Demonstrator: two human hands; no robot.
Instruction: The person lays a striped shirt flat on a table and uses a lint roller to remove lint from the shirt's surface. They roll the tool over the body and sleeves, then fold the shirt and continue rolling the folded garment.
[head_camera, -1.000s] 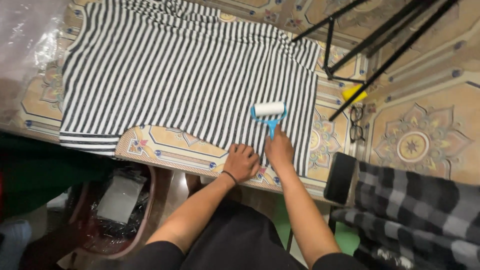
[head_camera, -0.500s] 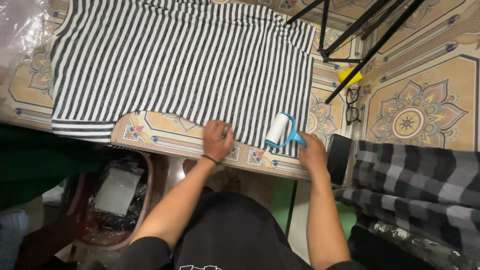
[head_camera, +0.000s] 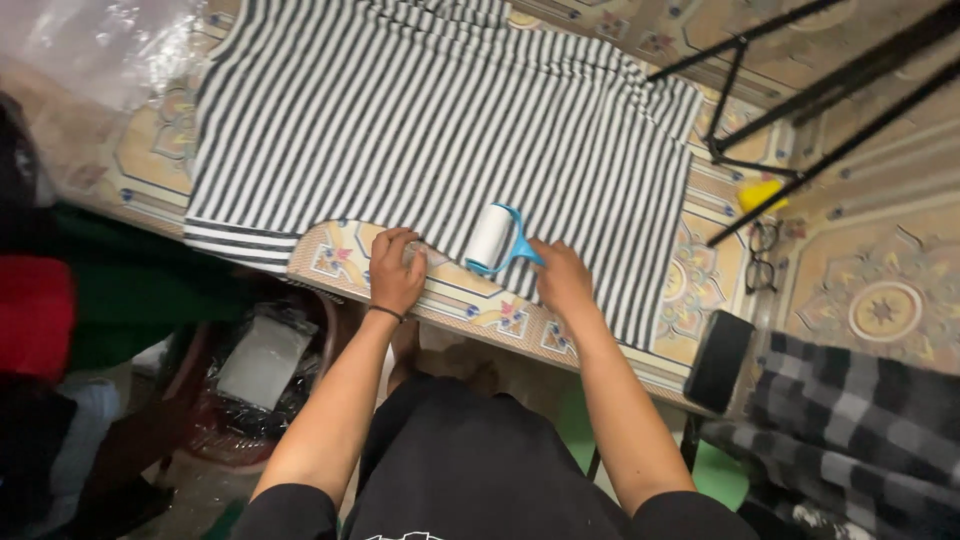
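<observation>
Patterned tabletop shows bare along its near edge; left hand presses the striped shirt hem flat (fingers curled), right hand grips the lint roller.

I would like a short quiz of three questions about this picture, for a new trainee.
1. True or false: the right hand holds the lint roller by its blue handle.
2. What does the left hand press on? A) the eyeglasses B) the hem of the striped garment C) the black tripod
3. Fill in: the roller's white drum lies on the ____ garment.

Key: 1 true; 2 B; 3 striped.
</observation>
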